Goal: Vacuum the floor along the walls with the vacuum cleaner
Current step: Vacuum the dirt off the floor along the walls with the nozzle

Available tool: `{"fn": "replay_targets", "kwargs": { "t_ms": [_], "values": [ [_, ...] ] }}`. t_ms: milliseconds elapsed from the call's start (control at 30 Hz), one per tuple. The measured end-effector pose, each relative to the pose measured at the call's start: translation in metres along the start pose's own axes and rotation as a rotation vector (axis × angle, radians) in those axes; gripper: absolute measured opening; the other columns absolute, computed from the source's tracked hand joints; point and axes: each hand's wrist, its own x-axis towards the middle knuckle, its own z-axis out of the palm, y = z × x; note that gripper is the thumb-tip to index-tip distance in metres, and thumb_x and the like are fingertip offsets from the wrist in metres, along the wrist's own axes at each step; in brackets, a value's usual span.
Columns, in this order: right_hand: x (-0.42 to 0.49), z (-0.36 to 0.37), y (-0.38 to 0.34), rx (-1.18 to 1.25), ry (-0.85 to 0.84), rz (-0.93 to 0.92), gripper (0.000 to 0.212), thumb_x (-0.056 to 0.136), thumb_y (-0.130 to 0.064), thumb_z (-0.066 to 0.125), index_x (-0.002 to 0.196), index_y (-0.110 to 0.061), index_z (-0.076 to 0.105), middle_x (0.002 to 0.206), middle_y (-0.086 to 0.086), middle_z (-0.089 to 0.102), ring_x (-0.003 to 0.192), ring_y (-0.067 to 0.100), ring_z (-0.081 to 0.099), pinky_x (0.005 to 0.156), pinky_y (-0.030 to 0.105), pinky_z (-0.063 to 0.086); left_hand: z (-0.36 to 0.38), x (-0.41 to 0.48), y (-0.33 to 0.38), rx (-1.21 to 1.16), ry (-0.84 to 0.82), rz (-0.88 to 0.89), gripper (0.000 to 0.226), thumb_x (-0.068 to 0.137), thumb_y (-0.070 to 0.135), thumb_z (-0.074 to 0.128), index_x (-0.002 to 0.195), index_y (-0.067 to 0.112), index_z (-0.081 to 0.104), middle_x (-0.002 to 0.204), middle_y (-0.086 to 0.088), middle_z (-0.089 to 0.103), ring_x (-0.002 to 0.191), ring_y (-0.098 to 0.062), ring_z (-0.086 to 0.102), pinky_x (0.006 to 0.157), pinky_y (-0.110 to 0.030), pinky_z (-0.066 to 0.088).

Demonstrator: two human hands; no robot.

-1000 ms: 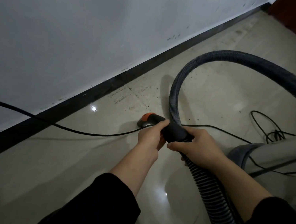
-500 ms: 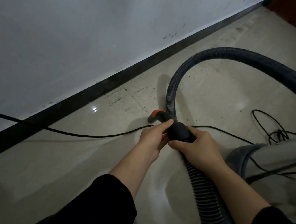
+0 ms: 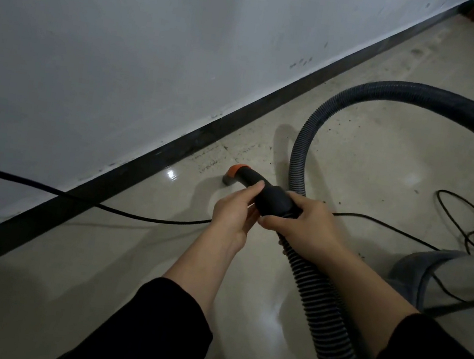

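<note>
The black nozzle [image 3: 249, 178] is gripped by the left hand [image 3: 234, 212], and the cuff [image 3: 275, 202] where the hose [image 3: 323, 290] joins it is gripped by the right hand [image 3: 305, 229]. The hands are held just beside each other. The orange tip [image 3: 235, 170] is pointed down at the floor [image 3: 96, 250], nearer the skirting board [image 3: 138, 175] than half a second ago.

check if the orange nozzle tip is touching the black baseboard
Apart. The head view shows a strip of bare floor between the orange nozzle tip and the black baseboard.
</note>
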Motion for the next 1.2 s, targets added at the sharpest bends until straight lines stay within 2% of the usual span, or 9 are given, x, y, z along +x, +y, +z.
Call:
{"fn": "replay_targets", "kwargs": {
  "t_ms": [167, 333, 433, 500, 567, 633, 867, 1067, 1200],
  "values": [
    [0.006, 0.009, -0.005, -0.017, -0.02, -0.021, 0.037, 0.067, -0.033, 0.083, 0.1, -0.029, 0.067, 0.075, 0.005, 0.068, 0.07, 0.026, 0.067, 0.068, 0.05, 0.058, -0.009, 0.001, 0.006, -0.022, 0.029, 0.024, 0.035, 0.089, 0.018, 0.07, 0.121, 0.005, 0.064, 0.105, -0.012, 0.073, 0.094, -0.02, 0.07, 0.083, -0.031, 0.059],
    [0.008, 0.017, -0.015, -0.004, -0.048, -0.055, 0.039, 0.07, -0.029, 0.083, 0.105, -0.027, 0.067, 0.074, 0.002, 0.066, 0.07, 0.023, 0.066, 0.069, 0.049, 0.059, -0.018, 0.002, 0.015, -0.048, 0.06, 0.02, 0.016, 0.089, 0.015, 0.07, 0.103, 0.011, 0.064, 0.104, -0.012, 0.072, 0.091, -0.021, 0.07, 0.087, -0.034, 0.058],
    [0.009, 0.021, -0.019, 0.008, -0.058, -0.066, 0.037, 0.07, -0.029, 0.083, 0.103, -0.028, 0.067, 0.072, -0.001, 0.066, 0.068, 0.02, 0.065, 0.07, 0.047, 0.059, -0.024, 0.003, 0.02, -0.032, 0.065, 0.026, 0.029, 0.088, 0.016, 0.071, 0.115, 0.007, 0.064, 0.104, -0.012, 0.073, 0.093, -0.022, 0.071, 0.088, -0.036, 0.058],
    [0.011, 0.024, -0.021, 0.009, -0.059, -0.067, 0.035, 0.071, -0.029, 0.083, 0.102, -0.029, 0.067, 0.072, -0.001, 0.066, 0.068, 0.02, 0.065, 0.071, 0.047, 0.059, -0.028, 0.006, 0.025, -0.02, 0.059, 0.026, 0.036, 0.088, 0.017, 0.071, 0.121, 0.005, 0.063, 0.104, -0.011, 0.073, 0.093, -0.021, 0.071, 0.085, -0.035, 0.059],
    [0.015, 0.027, -0.024, 0.009, -0.056, -0.066, 0.035, 0.071, -0.029, 0.083, 0.102, -0.028, 0.067, 0.071, 0.001, 0.066, 0.067, 0.021, 0.065, 0.07, 0.048, 0.059, -0.031, 0.008, 0.031, -0.009, 0.053, 0.027, 0.035, 0.088, 0.017, 0.071, 0.12, 0.004, 0.063, 0.101, -0.01, 0.073, 0.088, -0.019, 0.071, 0.074, -0.029, 0.06],
    [0.017, 0.03, -0.028, 0.006, -0.062, -0.069, 0.034, 0.071, -0.028, 0.083, 0.102, -0.027, 0.067, 0.071, 0.002, 0.066, 0.066, 0.02, 0.065, 0.069, 0.048, 0.059, -0.034, 0.009, 0.036, -0.009, 0.06, 0.032, 0.035, 0.089, 0.017, 0.071, 0.12, 0.003, 0.063, 0.099, -0.009, 0.073, 0.087, -0.017, 0.071, 0.07, -0.025, 0.059],
    [0.019, 0.046, -0.04, -0.009, -0.088, -0.11, 0.035, 0.073, -0.027, 0.082, 0.104, -0.025, 0.067, 0.076, 0.005, 0.066, 0.072, 0.026, 0.066, 0.07, 0.048, 0.058, -0.048, 0.013, 0.043, -0.036, 0.108, 0.067, 0.039, 0.088, 0.017, 0.071, 0.123, 0.006, 0.062, 0.103, -0.01, 0.072, 0.092, -0.021, 0.071, 0.085, -0.032, 0.059],
    [0.019, 0.05, -0.044, 0.015, -0.115, -0.116, 0.034, 0.073, -0.026, 0.082, 0.103, -0.028, 0.066, 0.078, 0.005, 0.067, 0.071, 0.025, 0.066, 0.072, 0.048, 0.059, -0.055, 0.014, 0.046, -0.041, 0.152, 0.073, 0.036, 0.086, 0.016, 0.073, 0.119, 0.007, 0.063, 0.106, -0.011, 0.072, 0.093, -0.022, 0.071, 0.089, -0.035, 0.058],
    [0.018, 0.053, -0.048, 0.028, -0.14, -0.123, 0.035, 0.074, -0.026, 0.082, 0.103, -0.029, 0.064, 0.081, 0.005, 0.067, 0.074, 0.025, 0.067, 0.073, 0.047, 0.059, -0.057, 0.013, 0.049, -0.05, 0.197, 0.078, 0.019, 0.085, 0.015, 0.074, 0.1, 0.011, 0.063, 0.105, -0.01, 0.072, 0.094, -0.023, 0.07, 0.09, -0.036, 0.057]
  ]
}}
